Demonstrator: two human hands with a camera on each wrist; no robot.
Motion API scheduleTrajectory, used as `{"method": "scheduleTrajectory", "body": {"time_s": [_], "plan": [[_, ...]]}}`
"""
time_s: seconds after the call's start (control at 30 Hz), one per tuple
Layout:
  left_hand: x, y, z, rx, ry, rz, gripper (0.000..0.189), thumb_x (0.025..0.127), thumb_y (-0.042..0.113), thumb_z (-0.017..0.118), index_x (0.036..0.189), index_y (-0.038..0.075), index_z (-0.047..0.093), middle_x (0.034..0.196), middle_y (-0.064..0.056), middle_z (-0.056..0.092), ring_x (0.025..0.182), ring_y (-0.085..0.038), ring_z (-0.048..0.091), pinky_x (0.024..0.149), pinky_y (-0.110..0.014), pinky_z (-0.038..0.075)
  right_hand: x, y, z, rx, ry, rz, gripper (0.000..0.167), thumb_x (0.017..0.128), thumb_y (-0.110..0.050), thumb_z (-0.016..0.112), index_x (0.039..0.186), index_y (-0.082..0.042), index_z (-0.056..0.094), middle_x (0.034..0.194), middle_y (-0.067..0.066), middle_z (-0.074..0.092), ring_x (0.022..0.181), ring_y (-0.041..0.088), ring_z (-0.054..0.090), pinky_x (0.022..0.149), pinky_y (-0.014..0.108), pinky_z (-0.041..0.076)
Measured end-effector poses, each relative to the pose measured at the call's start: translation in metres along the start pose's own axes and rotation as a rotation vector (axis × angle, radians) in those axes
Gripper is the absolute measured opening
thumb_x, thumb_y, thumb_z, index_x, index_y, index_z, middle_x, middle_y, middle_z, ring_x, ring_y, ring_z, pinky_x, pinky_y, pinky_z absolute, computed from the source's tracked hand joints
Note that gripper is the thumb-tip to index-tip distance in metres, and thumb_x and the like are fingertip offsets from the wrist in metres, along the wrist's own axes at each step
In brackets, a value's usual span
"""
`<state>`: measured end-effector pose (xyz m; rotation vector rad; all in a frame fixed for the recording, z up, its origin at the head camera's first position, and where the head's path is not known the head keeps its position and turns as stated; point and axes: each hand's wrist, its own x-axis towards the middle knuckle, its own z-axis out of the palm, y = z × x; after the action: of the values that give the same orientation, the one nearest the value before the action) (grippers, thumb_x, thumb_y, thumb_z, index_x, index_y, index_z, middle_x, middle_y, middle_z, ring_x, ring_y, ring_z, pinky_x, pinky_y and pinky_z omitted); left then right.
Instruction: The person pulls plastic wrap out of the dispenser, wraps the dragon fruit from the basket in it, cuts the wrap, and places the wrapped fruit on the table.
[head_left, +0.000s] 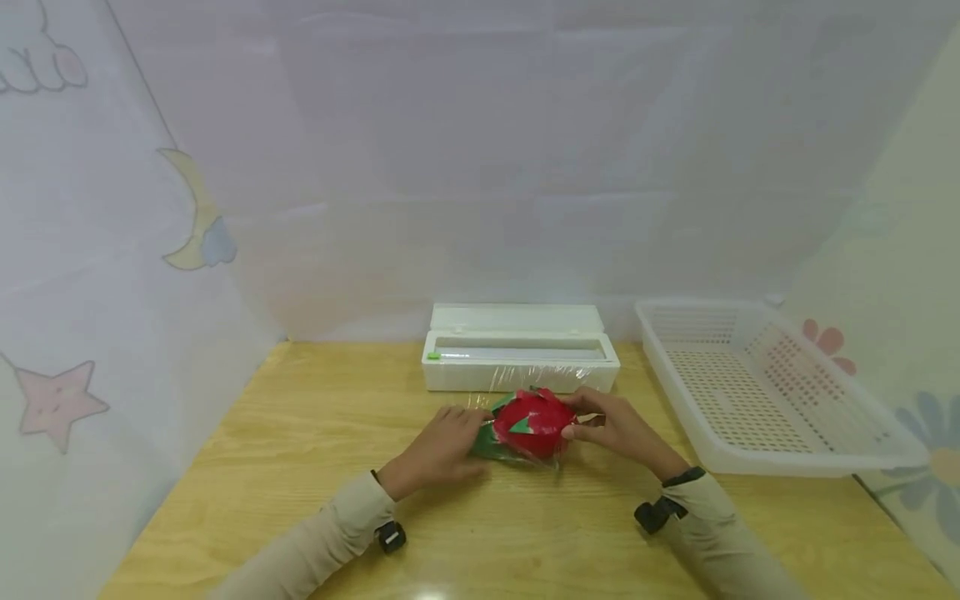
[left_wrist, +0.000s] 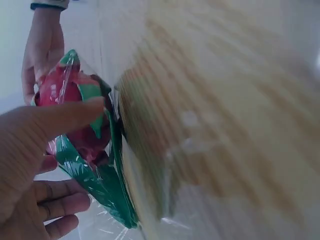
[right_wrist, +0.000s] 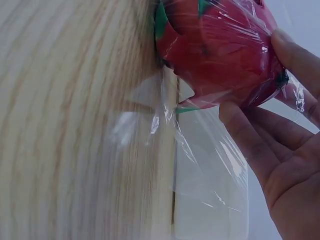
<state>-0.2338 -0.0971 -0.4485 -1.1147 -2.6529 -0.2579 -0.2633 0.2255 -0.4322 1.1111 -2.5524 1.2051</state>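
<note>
A red dragon fruit (head_left: 534, 423) with green leaf tips lies on its side in clear cling film (head_left: 512, 379), close over the table. My left hand (head_left: 444, 448) holds its leafy green end, with the thumb (left_wrist: 75, 117) across the fruit and the other fingers behind it in the left wrist view. At the opposite end, my right hand (head_left: 611, 423) pinches the fruit and the film around it between thumb and fingers. Loose film hangs in creases below the fruit in the right wrist view. Behind it stands a white cling film box (head_left: 521, 377), lid raised, with a roll inside.
A white plastic basket (head_left: 810, 462) with a perforated bottom stands at the right of the wooden table (head_left: 300, 450). Pale printed cloth (head_left: 487, 167) hangs close behind the table and along both sides.
</note>
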Motion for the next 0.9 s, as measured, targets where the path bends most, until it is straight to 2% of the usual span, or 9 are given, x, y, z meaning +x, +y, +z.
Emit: {"method": "scheduleTrajectory", "body": {"time_s": [0.07,0.17,0.33,0.4,0.53,0.6,0.73,0.9], "plan": [[0.002,0.002,-0.002,0.114,-0.012,0.022,0.077,0.084,0.045,0.08,0.14,0.004,0.047,0.123,-0.006,0.061,0.115,-0.025,0.054,0.102,-0.041,0.041,0.003,-0.001,-0.001,0.017,0.014,0.011,0.037,0.086,-0.011,0.078,0.121,-0.003,0.066,0.112,0.013,0.071,0.1,0.028,0.07,0.073,0.033,0.06],[0.004,0.003,-0.002,0.237,-0.016,0.038,0.084,0.084,0.049,0.078,0.146,0.004,0.045,0.118,-0.004,0.061,0.113,-0.023,0.053,0.101,-0.038,0.041,0.006,0.0,0.0,0.04,0.041,0.012,0.033,0.088,-0.007,0.075,0.12,-0.002,0.066,0.108,0.01,0.071,0.096,0.022,0.07,0.074,0.032,0.059],[0.008,0.001,0.002,0.336,0.024,0.043,0.093,0.08,0.054,0.08,0.149,0.002,0.043,0.112,-0.004,0.06,0.104,-0.022,0.053,0.096,-0.036,0.042,0.011,0.004,0.003,0.071,0.093,0.077,0.028,0.094,-0.01,0.07,0.12,-0.001,0.066,0.108,0.012,0.072,0.095,0.021,0.071,0.076,0.028,0.058],[0.011,-0.001,0.004,0.359,0.034,0.037,0.091,0.081,0.05,0.079,0.149,0.002,0.043,0.11,-0.004,0.06,0.102,-0.021,0.053,0.096,-0.036,0.042,0.014,0.003,0.004,0.096,0.111,0.119,0.028,0.095,-0.013,0.069,0.12,0.001,0.065,0.11,0.015,0.071,0.094,0.023,0.071,0.075,0.029,0.058],[0.02,-0.005,0.009,0.47,0.076,0.039,0.07,0.091,0.038,0.072,0.145,0.001,0.047,0.106,-0.004,0.062,0.098,-0.021,0.056,0.093,-0.034,0.045,0.02,0.0,0.005,0.159,0.141,0.174,0.029,0.097,-0.014,0.067,0.121,0.003,0.064,0.112,0.02,0.069,0.09,0.02,0.072,0.071,0.038,0.06],[0.024,-0.007,0.01,0.513,0.1,0.04,0.068,0.091,0.039,0.072,0.142,0.002,0.05,0.107,-0.005,0.064,0.099,-0.021,0.058,0.092,-0.034,0.046,0.023,0.001,0.007,0.183,0.156,0.192,0.029,0.098,-0.013,0.066,0.121,0.004,0.064,0.112,0.022,0.069,0.088,0.019,0.071,0.069,0.042,0.06],[0.029,-0.009,0.01,0.513,0.116,0.041,0.074,0.082,0.05,0.08,0.133,0.003,0.054,0.105,-0.005,0.066,0.099,-0.022,0.06,0.088,-0.033,0.047,0.027,0.001,0.01,0.193,0.164,0.211,0.029,0.098,-0.014,0.065,0.122,0.002,0.064,0.111,0.021,0.069,0.086,0.017,0.07,0.068,0.044,0.06],[0.034,-0.011,0.01,0.502,0.143,0.065,0.063,0.081,0.047,0.081,0.122,0.008,0.055,0.099,-0.003,0.066,0.095,-0.021,0.06,0.084,-0.032,0.046,0.025,0.005,0.011,0.165,0.15,0.211,0.032,0.101,-0.019,0.061,0.127,0.0,0.061,0.116,0.021,0.067,0.092,0.026,0.069,0.069,0.046,0.059]]}}
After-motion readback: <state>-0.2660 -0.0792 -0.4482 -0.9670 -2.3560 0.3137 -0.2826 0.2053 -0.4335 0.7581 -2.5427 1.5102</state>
